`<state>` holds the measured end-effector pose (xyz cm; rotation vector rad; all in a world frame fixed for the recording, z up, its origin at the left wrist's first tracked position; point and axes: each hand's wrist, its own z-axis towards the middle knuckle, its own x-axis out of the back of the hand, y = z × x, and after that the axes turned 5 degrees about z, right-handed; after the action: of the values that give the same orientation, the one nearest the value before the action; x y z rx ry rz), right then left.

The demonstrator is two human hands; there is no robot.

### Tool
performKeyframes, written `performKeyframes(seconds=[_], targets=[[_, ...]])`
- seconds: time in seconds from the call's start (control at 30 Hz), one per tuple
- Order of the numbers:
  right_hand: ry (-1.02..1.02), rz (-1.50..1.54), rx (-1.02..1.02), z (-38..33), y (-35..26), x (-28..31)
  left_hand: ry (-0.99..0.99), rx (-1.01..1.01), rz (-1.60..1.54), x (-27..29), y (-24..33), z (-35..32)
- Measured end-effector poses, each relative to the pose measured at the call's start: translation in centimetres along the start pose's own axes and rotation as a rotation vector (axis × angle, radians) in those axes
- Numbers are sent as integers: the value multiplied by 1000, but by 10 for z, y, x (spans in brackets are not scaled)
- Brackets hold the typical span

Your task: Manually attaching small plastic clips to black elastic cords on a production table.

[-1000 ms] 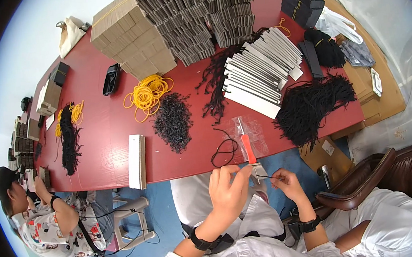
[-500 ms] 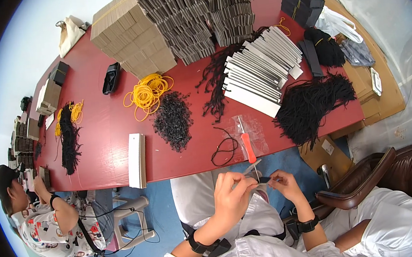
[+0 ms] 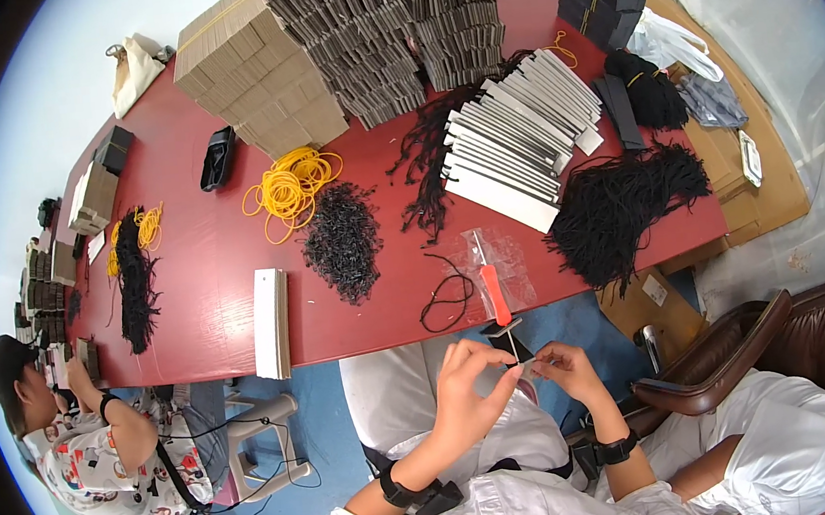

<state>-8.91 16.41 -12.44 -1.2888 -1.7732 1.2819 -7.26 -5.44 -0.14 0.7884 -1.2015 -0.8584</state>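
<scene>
Just beyond the table's near edge, my left hand [image 3: 474,380] and my right hand [image 3: 567,370] meet at a small dark flat card [image 3: 523,348] with a thin pale strip along it. My left thumb reaches to the card's near end, with the index finger arched above it. My right fingertips pinch its near right side. Close ahead on the table lies an awl-like tool with an orange handle [image 3: 495,294], on a clear plastic bag [image 3: 518,272]. A loop of black cord [image 3: 447,302] is left of it.
White strips [image 3: 510,137] fan out beside black cord bundles [image 3: 628,205]. Tall card stacks [image 3: 262,72], yellow bands [image 3: 292,185] and a pile of small black pieces [image 3: 343,245] cover the table [image 3: 204,279]. A co-worker [image 3: 109,430] sits left; a brown chair [image 3: 824,345] stands right.
The card has turned, so more of its dark face shows. My left thumb and index finger have spread apart around it, while my right hand has shifted slightly left.
</scene>
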Motion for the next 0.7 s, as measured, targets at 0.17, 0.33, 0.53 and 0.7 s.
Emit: performKeyframes(seconds=[0.17, 0.33, 0.53, 0.7], targets=[[6, -50, 21, -2, -3, 0, -102, 149, -190, -1, -5, 0], [-43, 0, -51, -10, -24, -1, -134, 179, -283, -5, -10, 1], [-126, 217, -50, -26, -48, 2, -239, 324, -488, 2, -12, 0], [-204, 314, -58, -34, -72, 0, -278, 319, -569, 8, -11, -2]])
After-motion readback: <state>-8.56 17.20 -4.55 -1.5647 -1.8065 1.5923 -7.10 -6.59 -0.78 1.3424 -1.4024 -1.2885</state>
